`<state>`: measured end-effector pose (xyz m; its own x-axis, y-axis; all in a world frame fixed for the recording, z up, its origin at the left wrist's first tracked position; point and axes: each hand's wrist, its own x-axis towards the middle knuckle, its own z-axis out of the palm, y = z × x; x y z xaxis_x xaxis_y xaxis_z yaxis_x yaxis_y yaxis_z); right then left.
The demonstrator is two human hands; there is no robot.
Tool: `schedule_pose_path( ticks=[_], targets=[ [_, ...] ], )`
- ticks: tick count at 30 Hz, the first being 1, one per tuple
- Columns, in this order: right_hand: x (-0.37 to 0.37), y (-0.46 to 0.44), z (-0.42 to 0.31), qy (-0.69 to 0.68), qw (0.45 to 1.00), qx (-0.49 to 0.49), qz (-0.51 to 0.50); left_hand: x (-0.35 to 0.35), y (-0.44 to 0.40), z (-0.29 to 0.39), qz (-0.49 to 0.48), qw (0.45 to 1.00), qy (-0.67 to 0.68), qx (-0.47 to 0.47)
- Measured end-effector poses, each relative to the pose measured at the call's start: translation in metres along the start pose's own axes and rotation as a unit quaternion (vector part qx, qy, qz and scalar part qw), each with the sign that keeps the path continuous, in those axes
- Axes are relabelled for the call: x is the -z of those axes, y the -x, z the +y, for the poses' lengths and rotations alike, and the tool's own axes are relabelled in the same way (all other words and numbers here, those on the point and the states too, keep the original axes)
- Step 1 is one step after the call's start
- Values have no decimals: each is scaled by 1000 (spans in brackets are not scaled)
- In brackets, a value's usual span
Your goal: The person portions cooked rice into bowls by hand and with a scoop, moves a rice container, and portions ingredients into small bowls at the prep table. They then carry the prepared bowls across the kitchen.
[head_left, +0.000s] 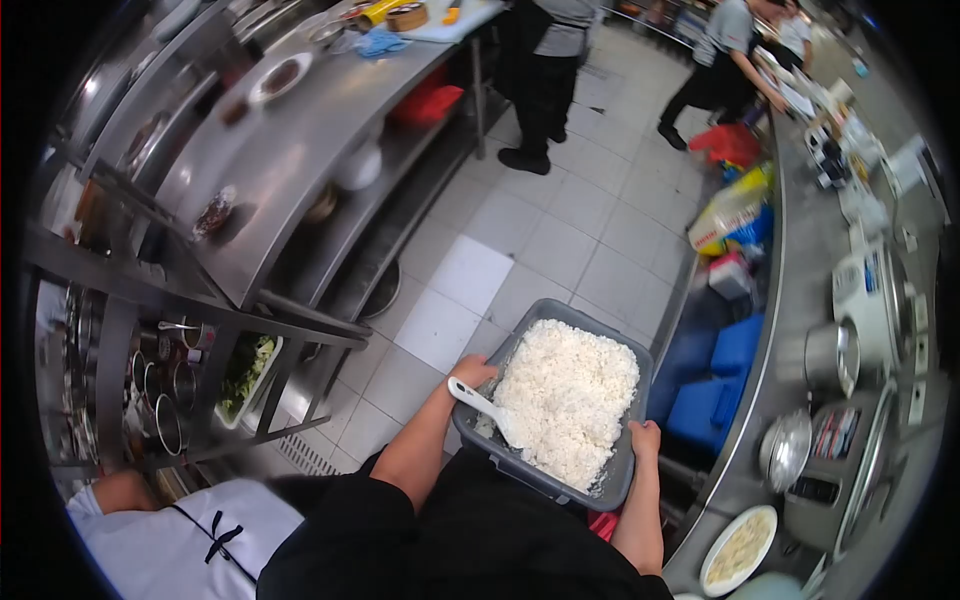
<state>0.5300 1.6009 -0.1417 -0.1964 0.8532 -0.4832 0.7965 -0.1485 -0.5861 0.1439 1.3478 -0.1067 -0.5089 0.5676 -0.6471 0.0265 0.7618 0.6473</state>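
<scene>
A grey plastic tub [546,312] full of cooked white rice [572,395] is held in front of my body, above the tiled floor. My left hand [474,371] grips its left rim, and my right hand [645,437] grips the right side; the fingers curl round the edge and are partly hidden. A white rice paddle [478,400] rests with its blade in the rice and its handle over the tub's left rim, close to my left hand.
A steel table [300,130] with plates and a shelf stands at left. On the right runs a steel counter [775,330] with a metal pot [830,358] and bowls. One person in white is close at lower left; others stand ahead. A tiled aisle [540,220] leads forward.
</scene>
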Motion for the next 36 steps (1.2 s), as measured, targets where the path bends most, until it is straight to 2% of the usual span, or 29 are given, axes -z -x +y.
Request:
schedule_pose_path(
  ticks=[3, 5, 7, 9, 11, 12, 14, 15, 17, 19, 20, 21, 23, 25, 27, 32, 33, 35, 36],
  targets=[
    [-8, -46, -69, 41, 998, 38, -4, 37, -14, 22, 25, 999, 10, 17],
    [-26, -84, -134, 5, 997, 56, -55, 78, -38, 29, 40, 999, 22, 22],
    [-55, -100, -184, 37, 994, 77, -67, 110, -42, 11, 79, 988, 121, 60],
    [-90, -147, -231, 78, 982, 132, -109, 126, -50, 1, 107, 978, 160, 78],
    [-126, -185, -287, 124, 968, 179, -126, 138, -66, -14, 155, 947, 271, 69],
    [-146, -203, -317, 165, 953, 216, -132, 153, -56, 11, 175, 928, 313, 99],
    [-182, -194, -375, 196, 948, 207, -143, 176, -85, -59, 173, 922, 329, 106],
    [-201, -204, -404, 208, 935, 238, -163, 168, -93, -83, 213, 909, 345, 97],
    [-236, -214, -473, 238, 915, 272, -181, 189, -95, -66, 262, 890, 354, 119],
    [-277, -219, -520, 269, 899, 284, -197, 199, -115, -78, 305, 827, 463, 90],
    [-304, -230, -547, 281, 888, 292, -216, 216, -132, -84, 305, 826, 466, 89],
    [-322, -229, -557, 305, 883, 273, -231, 241, -137, -88, 289, 827, 468, 113],
    [-365, -243, -589, 320, 865, 301, -241, 255, -154, -94, 308, 807, 484, 139],
    [-406, -247, -621, 333, 850, 322, -250, 274, -174, -116, 342, 841, 378, 181],
    [-443, -251, -655, 328, 851, 317, -261, 288, -204, -136, 384, 802, 435, 142],
    [-528, -322, -641, 305, 848, 314, -299, 276, -275, -167, 408, 765, 479, 137],
    [-542, -335, -628, 305, 848, 305, -307, 275, -294, -177, 406, 777, 458, 148],
    [-555, -363, -607, 320, 845, 319, -286, 274, -329, -179, 419, 719, 538, 135],
    [-552, -376, -590, 294, 852, 298, -314, 271, -333, -172, 425, 712, 542, 137]
  ],
)
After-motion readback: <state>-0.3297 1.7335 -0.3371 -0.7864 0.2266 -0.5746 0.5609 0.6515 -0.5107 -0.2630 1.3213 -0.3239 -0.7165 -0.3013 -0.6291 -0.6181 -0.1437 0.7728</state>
